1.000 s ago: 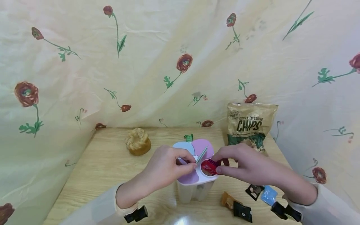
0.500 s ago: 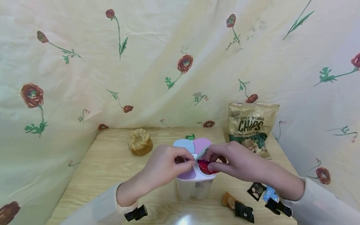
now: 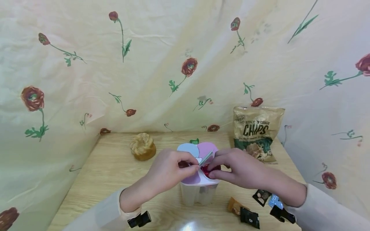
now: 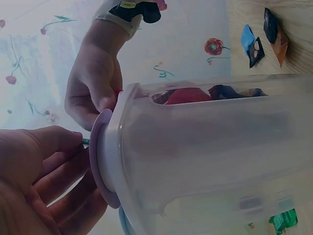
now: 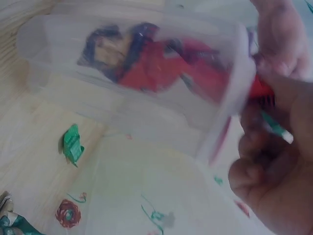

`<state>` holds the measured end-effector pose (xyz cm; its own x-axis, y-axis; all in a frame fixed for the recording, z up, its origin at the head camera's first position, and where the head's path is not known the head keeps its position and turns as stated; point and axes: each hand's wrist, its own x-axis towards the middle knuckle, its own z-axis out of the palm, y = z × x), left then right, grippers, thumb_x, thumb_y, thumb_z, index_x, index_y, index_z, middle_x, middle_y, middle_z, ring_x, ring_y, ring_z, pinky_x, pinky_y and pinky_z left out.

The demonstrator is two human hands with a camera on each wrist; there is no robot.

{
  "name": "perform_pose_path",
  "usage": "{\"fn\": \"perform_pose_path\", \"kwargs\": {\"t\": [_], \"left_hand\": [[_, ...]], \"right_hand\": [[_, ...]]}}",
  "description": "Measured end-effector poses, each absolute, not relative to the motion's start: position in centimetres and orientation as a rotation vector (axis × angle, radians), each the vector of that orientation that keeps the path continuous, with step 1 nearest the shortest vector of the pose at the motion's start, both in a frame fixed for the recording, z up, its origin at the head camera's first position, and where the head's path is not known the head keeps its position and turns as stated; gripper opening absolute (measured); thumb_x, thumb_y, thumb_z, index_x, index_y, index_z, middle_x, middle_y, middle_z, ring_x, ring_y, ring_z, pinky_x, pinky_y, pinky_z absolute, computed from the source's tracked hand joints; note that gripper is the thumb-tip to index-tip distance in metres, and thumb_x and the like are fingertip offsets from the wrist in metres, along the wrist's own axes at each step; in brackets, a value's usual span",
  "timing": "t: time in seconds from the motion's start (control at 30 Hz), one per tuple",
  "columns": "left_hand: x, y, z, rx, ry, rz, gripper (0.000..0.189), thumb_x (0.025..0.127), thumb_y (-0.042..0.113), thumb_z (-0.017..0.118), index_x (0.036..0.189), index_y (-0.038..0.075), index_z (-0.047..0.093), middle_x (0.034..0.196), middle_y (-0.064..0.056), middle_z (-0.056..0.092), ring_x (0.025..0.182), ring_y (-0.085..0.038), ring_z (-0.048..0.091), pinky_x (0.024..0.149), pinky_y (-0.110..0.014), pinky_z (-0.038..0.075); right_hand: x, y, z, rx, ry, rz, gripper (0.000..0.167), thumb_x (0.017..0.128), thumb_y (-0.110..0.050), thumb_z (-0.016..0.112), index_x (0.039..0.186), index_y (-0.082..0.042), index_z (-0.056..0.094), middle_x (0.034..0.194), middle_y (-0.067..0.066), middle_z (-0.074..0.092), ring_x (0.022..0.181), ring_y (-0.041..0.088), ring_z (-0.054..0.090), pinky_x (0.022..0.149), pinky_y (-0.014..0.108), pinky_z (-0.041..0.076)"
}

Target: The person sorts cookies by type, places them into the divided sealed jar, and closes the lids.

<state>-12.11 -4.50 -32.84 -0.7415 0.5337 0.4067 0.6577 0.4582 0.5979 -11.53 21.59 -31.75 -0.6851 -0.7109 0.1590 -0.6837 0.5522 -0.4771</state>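
Note:
A translucent plastic canister [image 3: 188, 194] stands upright in front of me, its white lid bearing rounded blue, pink and purple flaps. My left hand [image 3: 170, 166] pinches a raised pale green flap [image 3: 206, 158], seen edge-on, between thumb and forefinger. With thumb and fingers my right hand [image 3: 240, 168] holds a red wrapped packet [image 3: 204, 169] in the round opening under that flap; the hand covers much of it. Through the wall, the right wrist view shows red wrappers [image 5: 156, 68] and a dark-edged packet [image 5: 110, 51] stacked in the same compartment.
On the wooden table, a bag of chips [image 3: 255, 131] leans at the back right and a bun [image 3: 143, 147] sits at the back left. An orange packet [image 3: 234, 205] and black packets [image 3: 250, 218] lie at the front right beside a blue one [image 3: 275, 202]. Behind the canister is a green wrapper [image 3: 194, 141].
My right hand has moved left and over the opening, and the red packet now sits lower and is more covered. The left hand keeps its pinch on the flap.

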Motion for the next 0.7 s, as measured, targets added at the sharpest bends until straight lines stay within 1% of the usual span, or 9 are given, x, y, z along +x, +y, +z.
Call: {"fn": "perform_pose_path", "kwargs": {"t": [0.13,0.2,0.3,0.33,0.4,0.43,0.53,0.6,0.7], "left_hand": [[-12.1,-4.6,-32.9,-1.037,-2.538,-1.152,0.002,0.087,0.024,0.079,0.087,0.024,0.082,0.079,0.016,0.075,0.072,0.006,0.062,0.065,-0.016,0.051],[-12.1,-4.6,-32.9,-1.036,-2.532,-1.151,0.003,0.086,0.023,0.08,0.086,0.025,0.081,0.079,0.017,0.074,0.072,0.006,0.062,0.065,-0.016,0.051],[-12.2,-4.6,-33.0,-1.046,-2.528,-1.147,0.006,0.085,0.021,0.081,0.084,0.027,0.08,0.078,0.018,0.074,0.071,0.007,0.061,0.064,-0.015,0.05],[-12.2,-4.6,-33.1,-1.048,-2.527,-1.141,0.006,0.085,0.021,0.081,0.084,0.027,0.08,0.078,0.019,0.073,0.071,0.008,0.061,0.064,-0.014,0.05],[-12.3,-4.6,-33.1,-1.053,-2.524,-1.131,0.006,0.084,0.021,0.081,0.083,0.027,0.08,0.077,0.019,0.073,0.071,0.008,0.06,0.064,-0.014,0.049],[-12.3,-4.6,-33.1,-1.056,-2.524,-1.128,0.006,0.084,0.021,0.081,0.083,0.027,0.08,0.077,0.019,0.073,0.07,0.009,0.06,0.063,-0.014,0.049],[-12.3,-4.7,-33.1,-1.059,-2.52,-1.122,0.006,0.084,0.021,0.081,0.083,0.027,0.079,0.076,0.019,0.073,0.07,0.01,0.06,0.062,-0.013,0.048],[-12.4,-4.7,-33.1,-1.068,-2.514,-1.131,0.007,0.085,0.021,0.081,0.083,0.027,0.079,0.076,0.019,0.073,0.069,0.01,0.06,0.062,-0.013,0.048],[-12.4,-4.7,-33.1,-1.078,-2.509,-1.142,0.006,0.085,0.021,0.08,0.083,0.026,0.079,0.077,0.018,0.073,0.07,0.01,0.061,0.062,-0.013,0.049]], "right_hand": [[-11.4,22.6,-31.0,-1.206,2.657,-0.753,0.031,0.094,-0.027,0.077,0.123,-0.034,0.071,0.116,-0.021,0.067,0.095,0.001,0.063,0.072,0.024,0.055],[-11.3,23.0,-30.9,-1.244,2.656,-0.713,0.033,0.093,-0.027,0.078,0.124,-0.035,0.071,0.115,-0.022,0.064,0.096,0.001,0.061,0.075,0.024,0.055],[-11.3,23.0,-31.1,-1.328,2.65,-0.676,0.024,0.097,-0.025,0.073,0.119,-0.034,0.074,0.105,-0.021,0.059,0.09,-0.001,0.059,0.075,0.021,0.054],[-11.3,22.9,-31.1,-1.353,2.649,-0.667,0.021,0.098,-0.023,0.071,0.116,-0.033,0.076,0.102,-0.021,0.058,0.086,-0.001,0.057,0.073,0.02,0.053],[-11.5,22.7,-31.2,-1.378,2.644,-0.66,0.019,0.1,-0.018,0.068,0.111,-0.031,0.077,0.099,-0.02,0.058,0.082,-0.003,0.056,0.07,0.019,0.052],[-11.6,22.5,-31.2,-1.394,2.645,-0.657,0.019,0.1,-0.016,0.067,0.11,-0.03,0.077,0.099,-0.02,0.06,0.083,-0.004,0.056,0.07,0.019,0.053],[-11.9,21.9,-31.2,-1.438,2.676,-0.667,0.018,0.098,-0.014,0.07,0.106,-0.028,0.075,0.101,-0.02,0.065,0.086,-0.005,0.06,0.072,0.02,0.055],[-12.0,21.5,-31.3,-1.476,2.703,-0.666,0.016,0.095,-0.013,0.074,0.101,-0.028,0.074,0.099,-0.019,0.067,0.086,-0.005,0.061,0.072,0.02,0.055],[-12.0,21.1,-31.5,-1.504,2.75,-0.629,0.017,0.091,-0.012,0.078,0.095,-0.028,0.074,0.094,-0.019,0.066,0.082,-0.005,0.059,0.069,0.018,0.053]]}}
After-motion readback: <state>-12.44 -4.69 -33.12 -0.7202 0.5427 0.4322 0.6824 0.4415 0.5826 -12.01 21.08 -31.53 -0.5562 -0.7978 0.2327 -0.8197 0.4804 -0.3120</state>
